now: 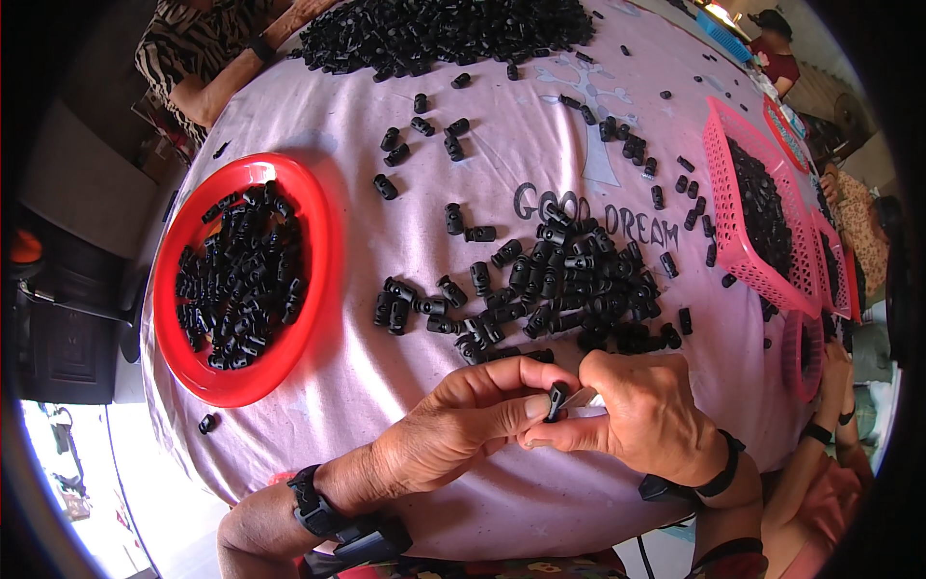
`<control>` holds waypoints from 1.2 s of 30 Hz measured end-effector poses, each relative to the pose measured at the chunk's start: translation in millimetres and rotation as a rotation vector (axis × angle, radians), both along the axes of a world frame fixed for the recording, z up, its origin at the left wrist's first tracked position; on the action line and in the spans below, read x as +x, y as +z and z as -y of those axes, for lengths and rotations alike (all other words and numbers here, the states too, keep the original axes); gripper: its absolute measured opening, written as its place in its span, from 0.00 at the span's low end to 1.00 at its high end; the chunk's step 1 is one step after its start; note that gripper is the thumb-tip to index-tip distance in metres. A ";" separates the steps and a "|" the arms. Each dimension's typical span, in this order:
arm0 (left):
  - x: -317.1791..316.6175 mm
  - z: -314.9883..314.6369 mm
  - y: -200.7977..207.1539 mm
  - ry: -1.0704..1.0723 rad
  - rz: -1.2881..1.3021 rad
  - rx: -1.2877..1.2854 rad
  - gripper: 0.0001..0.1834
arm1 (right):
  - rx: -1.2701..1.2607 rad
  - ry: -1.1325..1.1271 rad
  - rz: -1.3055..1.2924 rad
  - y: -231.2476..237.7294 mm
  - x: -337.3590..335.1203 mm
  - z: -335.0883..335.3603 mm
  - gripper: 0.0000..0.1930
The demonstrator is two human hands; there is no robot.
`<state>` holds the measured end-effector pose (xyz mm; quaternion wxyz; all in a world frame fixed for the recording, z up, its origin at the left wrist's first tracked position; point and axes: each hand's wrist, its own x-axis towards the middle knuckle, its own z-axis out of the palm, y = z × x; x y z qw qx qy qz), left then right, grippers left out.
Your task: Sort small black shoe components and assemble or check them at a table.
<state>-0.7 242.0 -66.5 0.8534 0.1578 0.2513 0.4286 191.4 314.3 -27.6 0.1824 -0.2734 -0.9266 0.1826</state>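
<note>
Between its thumb and forefinger, my left hand (449, 429) pinches one black cord lock (557, 398), a small barrel-shaped piece. My right hand (651, 415) grips a small pale tool with a thin blade-like tip (581, 399) that meets the cord lock; most of the tool is hidden in the fingers. Just beyond both hands lies a loose heap of black cord locks (569, 275) on the pink cloth. To the left, a red plate (323, 289) holds many more of the same pieces.
A large black pile (444, 34) covers the table's far side, beside another person's arm (222, 82). Pink baskets (728, 183) with black parts line the right. Scattered pieces lie between. Another person's hands (834, 381) are at the right edge. Pink cloth (386, 251) covers the table.
</note>
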 end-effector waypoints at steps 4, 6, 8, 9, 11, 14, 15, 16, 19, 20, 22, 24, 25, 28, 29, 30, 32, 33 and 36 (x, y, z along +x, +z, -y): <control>3.1 0.1 2.6 0.031 -0.036 -0.008 0.16 | 0.005 -0.013 0.007 0.1 -0.1 0.4 0.27; 1.9 -0.6 4.9 0.020 -0.037 -0.010 0.16 | 0.007 -0.014 0.011 0.5 0.1 0.5 0.27; 1.2 -0.7 4.9 0.009 -0.039 -0.013 0.16 | 0.008 -0.016 0.014 0.9 0.5 0.7 0.27; 0.9 -0.6 3.9 0.004 -0.049 -0.005 0.16 | 0.005 -0.011 0.019 0.9 0.6 0.6 0.27; 1.0 -0.5 3.0 -0.002 -0.059 0.003 0.16 | 0.002 -0.005 0.024 0.9 0.6 0.3 0.27; 1.5 0.0 2.6 0.008 -0.065 0.010 0.15 | -0.005 -0.004 0.023 0.9 0.8 0.2 0.27; 1.6 0.2 1.8 0.011 -0.068 0.010 0.15 | -0.005 0.001 0.023 0.7 1.0 0.1 0.27; 1.7 0.3 1.0 0.015 -0.071 0.011 0.15 | -0.005 0.005 0.023 0.5 1.2 0.0 0.27; 1.9 0.5 -1.5 0.021 -0.036 0.038 0.15 | 0.018 -0.007 0.013 -0.5 -0.6 0.6 0.28; 2.0 0.7 -2.5 0.021 -0.036 0.038 0.15 | 0.018 -0.007 0.013 -0.5 -0.6 0.4 0.28; 2.3 1.3 -3.8 0.029 -0.029 0.035 0.15 | 0.001 0.000 0.026 -0.2 -0.4 0.0 0.28; 2.5 0.9 -2.0 0.029 -0.034 0.028 0.15 | 0.009 -0.002 0.021 -1.2 -0.2 0.0 0.28; 2.7 0.6 -0.8 0.029 -0.039 0.020 0.15 | 0.016 -0.004 0.017 -1.5 -0.1 0.0 0.28; 4.0 -0.5 1.9 0.045 -0.039 0.022 0.15 | 0.092 -0.020 0.011 1.2 -4.0 1.2 0.28; 4.2 -0.5 1.6 0.045 -0.041 0.021 0.15 | 0.091 -0.019 0.009 1.5 -4.2 0.9 0.28; 4.4 -0.4 0.9 0.049 -0.031 0.026 0.15 | 0.096 -0.018 0.014 1.9 -4.3 1.0 0.28; 4.0 0.3 -1.0 0.052 -0.021 0.030 0.15 | 0.101 -0.017 0.019 0.1 -3.3 0.0 0.28; 3.0 1.0 -2.4 0.041 -0.031 0.028 0.15 | 0.008 -0.005 0.004 -3.2 -1.0 -1.3 0.28; 2.9 1.3 -3.3 0.030 -0.038 0.032 0.15 | -0.066 0.007 -0.005 -3.5 0.3 -1.3 0.28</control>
